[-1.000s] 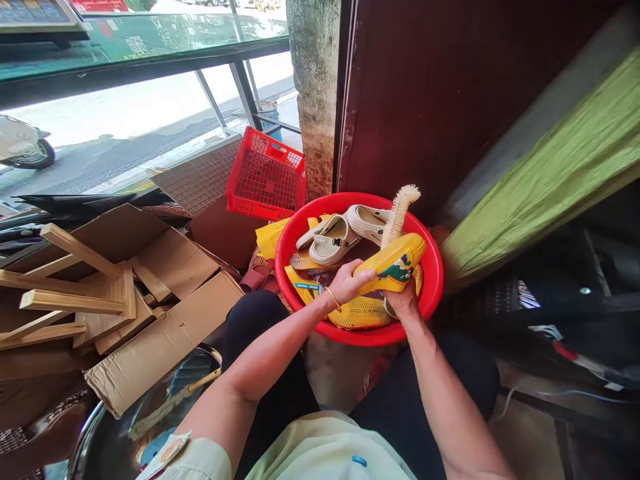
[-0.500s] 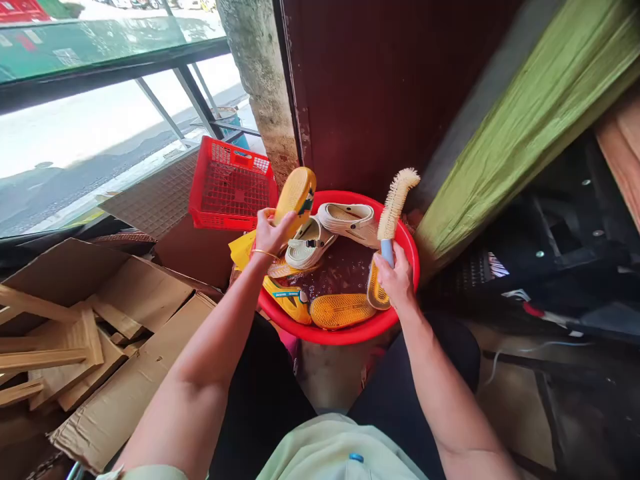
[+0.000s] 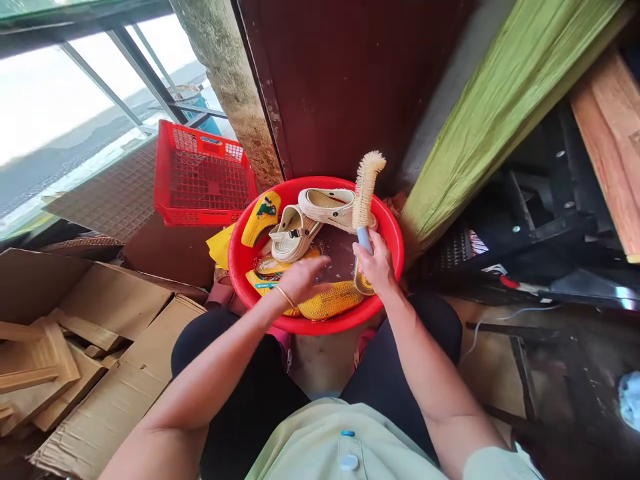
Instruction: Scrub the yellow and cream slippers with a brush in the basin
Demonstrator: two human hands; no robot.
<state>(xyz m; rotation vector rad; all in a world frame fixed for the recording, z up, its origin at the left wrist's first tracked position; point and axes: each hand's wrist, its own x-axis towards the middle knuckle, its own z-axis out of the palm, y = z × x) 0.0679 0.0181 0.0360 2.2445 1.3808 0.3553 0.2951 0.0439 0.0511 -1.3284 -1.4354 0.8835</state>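
Note:
My right hand (image 3: 376, 263) grips the blue handle of a brush (image 3: 365, 190), its pale bristles pointing up. Fingers apart, my left hand (image 3: 306, 279) hovers over the near-left part of a red basin (image 3: 393, 230) and holds nothing. Dark, sudsy water fills the basin. Two cream clogs (image 3: 330, 205) lie at its back, one overlapping the other. A yellow shoe with a dark green figure (image 3: 261, 217) leans on the left rim. Near the front rests a yellow sole (image 3: 333, 300), and other yellow footwear is partly hidden by my left hand.
A red crate (image 3: 207, 180) sits behind the basin to the left. Cardboard (image 3: 135, 287) with wood pieces (image 3: 50, 353) lies at the left. A green cloth (image 3: 475, 113) hangs at the right, beside a dark red panel (image 3: 350, 87).
My left hand has let go of the yellow shoe, now at the basin's left rim, and moved toward the front of the basin. The brush stays in my right hand. The view has shifted.

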